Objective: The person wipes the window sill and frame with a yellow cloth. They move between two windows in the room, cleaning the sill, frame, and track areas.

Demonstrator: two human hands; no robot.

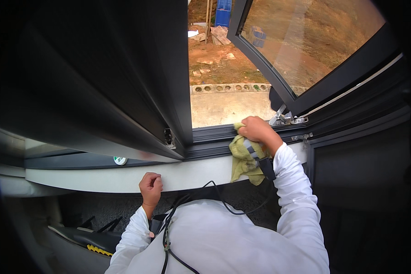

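My right hand [258, 129] grips a yellow-green cloth [244, 161] at the dark window frame's bottom track [212, 133]. The cloth hangs over the inner edge of the white sill [191, 176], and a grey strap lies by my wrist. Just to the right of that hand is the metal hinge arm [277, 114] of the open window sash [260, 65]. My left hand [151, 188] is closed with no object visible in it, near the front edge of the sill.
A dark panel [123, 85] stands at the left, with a metal latch plate [170, 138] low on it. A round green-and-white disc [120, 160] is near the sill. Black cables [222, 200] run across my front. Outside are paving and reddish soil. A black-and-yellow object [89, 239] lies lower left.
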